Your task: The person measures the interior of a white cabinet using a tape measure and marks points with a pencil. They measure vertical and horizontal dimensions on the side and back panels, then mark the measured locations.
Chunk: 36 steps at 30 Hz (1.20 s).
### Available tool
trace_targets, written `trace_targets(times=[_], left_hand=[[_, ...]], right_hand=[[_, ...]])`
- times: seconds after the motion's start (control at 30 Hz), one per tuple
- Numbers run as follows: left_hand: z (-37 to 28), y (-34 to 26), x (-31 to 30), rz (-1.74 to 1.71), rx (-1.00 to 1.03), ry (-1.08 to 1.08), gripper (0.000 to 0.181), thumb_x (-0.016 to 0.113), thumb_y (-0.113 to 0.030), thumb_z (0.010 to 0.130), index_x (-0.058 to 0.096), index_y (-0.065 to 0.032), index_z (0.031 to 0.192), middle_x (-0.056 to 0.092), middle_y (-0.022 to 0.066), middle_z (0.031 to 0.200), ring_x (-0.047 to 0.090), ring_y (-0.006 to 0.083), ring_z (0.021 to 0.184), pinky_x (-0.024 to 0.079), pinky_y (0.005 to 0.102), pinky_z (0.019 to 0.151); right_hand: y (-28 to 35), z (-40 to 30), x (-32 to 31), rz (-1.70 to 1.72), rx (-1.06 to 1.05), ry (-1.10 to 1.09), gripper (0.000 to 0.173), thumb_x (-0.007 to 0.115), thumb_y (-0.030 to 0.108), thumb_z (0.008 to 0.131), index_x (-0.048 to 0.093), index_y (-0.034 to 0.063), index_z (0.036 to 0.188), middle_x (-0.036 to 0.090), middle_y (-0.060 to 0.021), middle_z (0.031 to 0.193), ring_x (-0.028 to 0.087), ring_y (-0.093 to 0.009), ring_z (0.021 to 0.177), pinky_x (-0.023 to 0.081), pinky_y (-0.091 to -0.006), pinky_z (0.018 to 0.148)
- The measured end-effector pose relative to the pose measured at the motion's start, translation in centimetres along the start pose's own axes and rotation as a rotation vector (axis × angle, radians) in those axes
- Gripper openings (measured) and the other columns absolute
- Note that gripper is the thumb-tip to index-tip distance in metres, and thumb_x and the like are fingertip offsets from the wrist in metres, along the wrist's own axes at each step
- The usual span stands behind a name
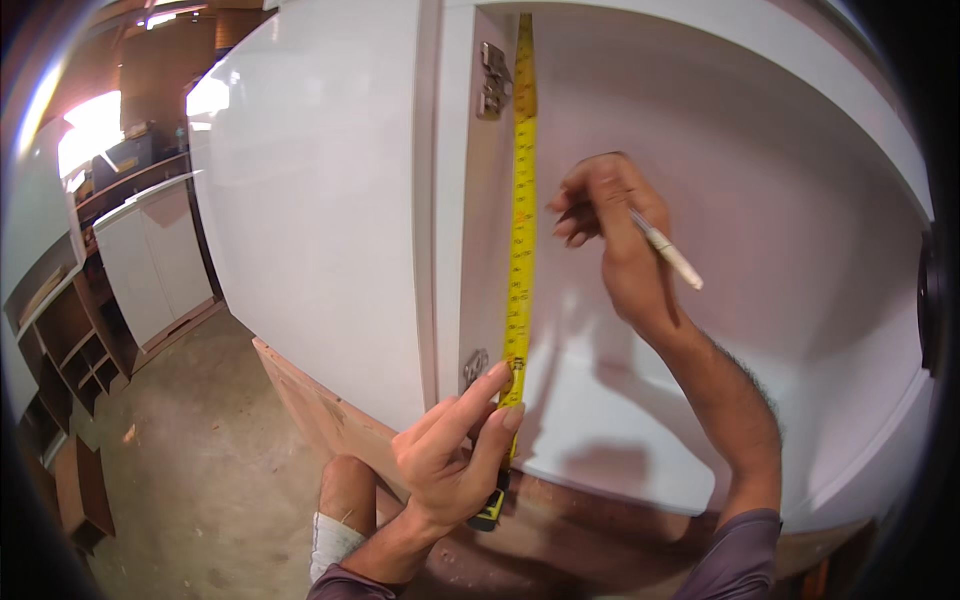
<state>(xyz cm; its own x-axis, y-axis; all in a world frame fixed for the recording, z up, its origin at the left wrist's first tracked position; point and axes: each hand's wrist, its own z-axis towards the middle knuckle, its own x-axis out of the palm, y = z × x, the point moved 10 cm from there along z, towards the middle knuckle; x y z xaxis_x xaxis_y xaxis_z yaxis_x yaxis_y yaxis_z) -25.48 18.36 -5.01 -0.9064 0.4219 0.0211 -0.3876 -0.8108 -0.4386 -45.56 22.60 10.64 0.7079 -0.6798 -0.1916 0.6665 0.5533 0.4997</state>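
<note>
Near the lower inner edge of a white cabinet, my left hand grips a yellow tape measure blade between thumb and fingers. The blade runs up along the cabinet's inner side wall to its far end. Below my left hand hangs the black and yellow tape case. My right hand is inside the cabinet opening, right of the blade and apart from it. A white pen rests in that hand, its end pointing back toward the wrist. Two metal hinges, an upper hinge and a lower hinge, sit on the side wall.
A glossy white panel stands left of the opening. Under the cabinet is a wooden board. Across the concrete floor stand another white-doored cabinet and brown open shelving. A dark round fitting is at the far right.
</note>
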Motion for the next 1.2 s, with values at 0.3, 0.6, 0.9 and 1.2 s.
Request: trace_targets(times=[0.3,0.6,0.9,1.2], left_hand=[[-7.6,-0.5,3.0,-0.321,-0.331,0.193,0.048,0.075,0.004,0.096,0.063,0.0085,0.142,0.075,0.0059,0.083,0.065,0.0071,0.071,0.054,0.0241,0.067],[-17.7,-2.7,9.7,-0.574,-0.571,0.466,0.04,0.076,-0.009,0.1,0.068,0.0028,0.137,0.072,0.0047,0.077,0.063,0.0077,0.069,0.053,0.0263,0.067],[-26.9,-4.6,14.2,-0.809,-0.847,1.062,0.04,0.054,-0.035,0.115,0.072,-0.0006,0.104,0.076,0.0057,0.091,0.064,0.0076,0.08,0.051,0.0256,0.071],[-24.2,-5.1,14.0,-0.758,-1.121,1.269,0.038,0.051,-0.033,0.116,0.068,-0.0016,0.102,0.072,0.008,0.08,0.07,0.017,0.07,0.057,0.0332,0.069]], right_hand=[[1.0,-11.7,0.5,-0.004,0.376,0.056,0.045,0.058,0.045,0.112,0.063,0.0011,0.103,0.067,-0.0078,0.082,0.059,-0.011,0.073,0.049,-0.0328,0.063],[5.6,-22.2,-8.9,-0.289,0.287,-0.374,0.04,0.066,0.031,0.107,0.07,-0.0026,0.085,0.059,0.0008,0.064,0.048,-0.006,0.06,0.039,-0.0305,0.051],[6.9,-26.0,-14.9,-0.36,0.463,-0.516,0.041,0.065,0.032,0.108,0.071,-0.0001,0.085,0.048,0.0042,0.064,0.042,-0.006,0.064,0.035,-0.0279,0.058],[6.6,-27.5,-17.8,-0.479,0.27,-0.651,0.046,0.056,0.04,0.113,0.069,0.0004,0.093,0.055,0.0012,0.066,0.048,-0.007,0.062,0.039,-0.0287,0.055]])
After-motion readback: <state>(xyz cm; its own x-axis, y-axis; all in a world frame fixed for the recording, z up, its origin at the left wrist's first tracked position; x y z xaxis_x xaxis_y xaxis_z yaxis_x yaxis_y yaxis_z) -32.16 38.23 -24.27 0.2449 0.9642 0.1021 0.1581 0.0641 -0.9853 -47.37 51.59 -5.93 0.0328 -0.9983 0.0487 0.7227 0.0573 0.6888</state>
